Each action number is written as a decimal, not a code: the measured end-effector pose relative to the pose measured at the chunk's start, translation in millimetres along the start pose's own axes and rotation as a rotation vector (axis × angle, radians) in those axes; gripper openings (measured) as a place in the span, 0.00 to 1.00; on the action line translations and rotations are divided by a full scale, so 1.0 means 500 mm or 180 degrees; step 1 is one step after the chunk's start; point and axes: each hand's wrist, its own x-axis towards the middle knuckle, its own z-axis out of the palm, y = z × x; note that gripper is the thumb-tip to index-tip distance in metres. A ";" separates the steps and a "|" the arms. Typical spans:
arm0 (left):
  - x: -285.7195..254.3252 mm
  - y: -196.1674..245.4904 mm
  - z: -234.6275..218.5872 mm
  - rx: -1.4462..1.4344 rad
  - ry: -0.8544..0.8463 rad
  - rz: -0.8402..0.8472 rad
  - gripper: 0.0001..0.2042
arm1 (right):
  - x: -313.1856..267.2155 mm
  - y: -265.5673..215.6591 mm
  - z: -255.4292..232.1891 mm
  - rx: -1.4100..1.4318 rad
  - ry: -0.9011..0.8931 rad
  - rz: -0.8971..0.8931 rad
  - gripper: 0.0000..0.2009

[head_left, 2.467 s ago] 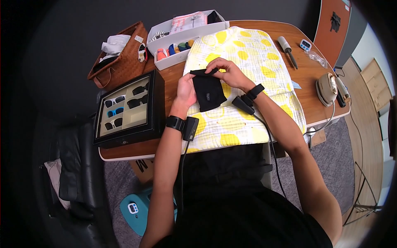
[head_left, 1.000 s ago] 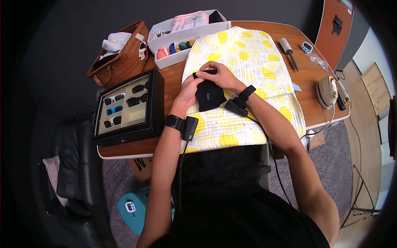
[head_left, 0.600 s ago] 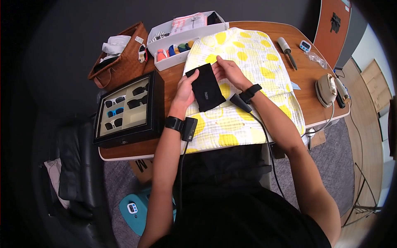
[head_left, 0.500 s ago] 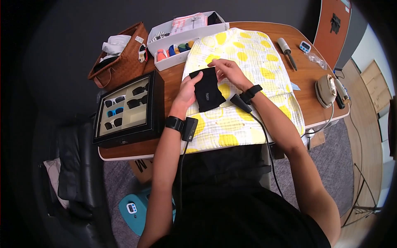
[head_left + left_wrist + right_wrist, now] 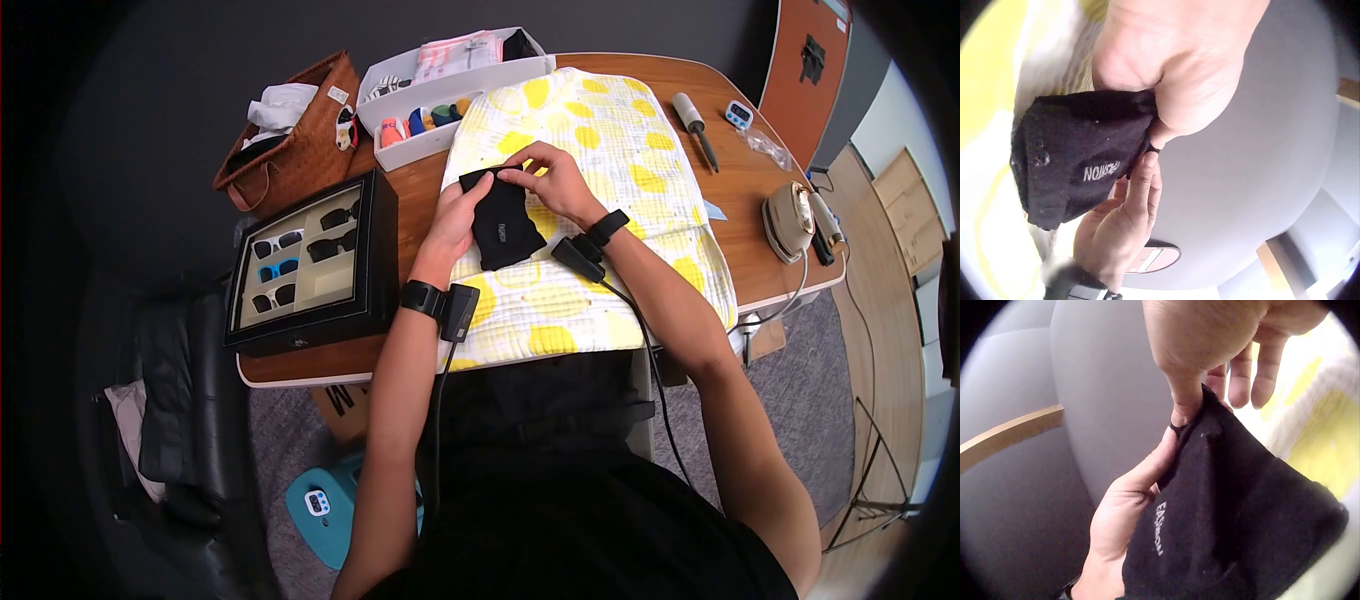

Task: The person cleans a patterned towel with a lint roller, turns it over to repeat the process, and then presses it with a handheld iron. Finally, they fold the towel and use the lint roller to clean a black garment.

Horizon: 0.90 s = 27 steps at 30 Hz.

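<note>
A folded black cloth point(image 5: 503, 228) with small pale lettering hangs between both hands, over a white muslin sheet with yellow spots point(image 5: 560, 300). My left hand point(image 5: 455, 218) grips its left upper side, thumb on top. At the upper right corner my right hand point(image 5: 562, 187) pinches the edge between thumb and index finger. Seen from the left wrist, the black cloth point(image 5: 1066, 156) shows a layered fold at its far end. In the right wrist view the word FASHION can be read on the cloth point(image 5: 1229, 506), and the right hand's other fingers point(image 5: 1266, 375) extend beside it.
Left of the sheet stands a black glasses case point(image 5: 375, 290) with sunglasses. Behind are a woven basket point(image 5: 300, 160) and white boxes point(image 5: 415, 152) holding rolled and folded fabrics. On the right lie a lint roller point(image 5: 697, 128), a timer point(image 5: 739, 113) and a corded small iron point(image 5: 790, 220).
The right hand came off the cloth about half a second ago, fingers spread beside it, and now pinches its upper right corner again. The left hand keeps its grip.
</note>
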 end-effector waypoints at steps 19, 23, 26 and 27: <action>0.006 -0.002 -0.011 0.0493 0.0158 0.0080 0.17 | 0.002 0.012 -0.002 0.0716 -0.0336 0.0642 0.17; 0.006 0.000 -0.010 0.0369 0.0133 -0.0033 0.17 | 0.006 0.027 -0.002 0.0649 -0.0376 0.0513 0.17; 0.001 0.001 -0.005 0.0489 0.0193 -0.0034 0.17 | 0.002 0.016 -0.004 0.0578 -0.0481 0.0661 0.19; -0.001 0.002 -0.003 0.0491 0.0193 -0.0032 0.17 | 0.001 0.013 -0.006 0.0505 -0.0561 0.0736 0.18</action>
